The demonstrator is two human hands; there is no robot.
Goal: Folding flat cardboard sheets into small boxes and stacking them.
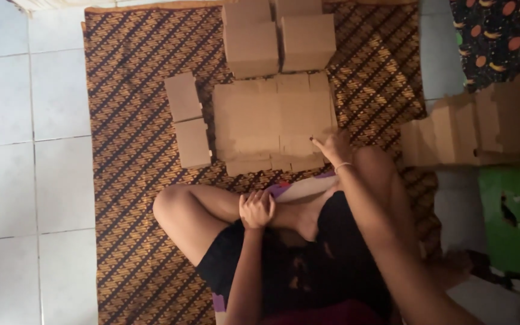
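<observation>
flat brown cardboard box blank [272, 123] at 12 o'clock on patterned woven mat [127, 90] | right hand [331, 146] fingers spread, touching its 4 o'clock corner | left hand [256, 209] curled on shin, empty | likely light, stiff, creasable; grip edges | folded brown boxes [278, 37] beyond

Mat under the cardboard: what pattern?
Brown and black mat with diagonal zigzag stripes and orange-gold motifs; head view shows it best.

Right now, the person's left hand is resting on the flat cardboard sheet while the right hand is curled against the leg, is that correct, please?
Not quite: the sides are swapped. In the head view the right hand rests on the flat cardboard sheet, while the left hand is curled against the leg.
</observation>
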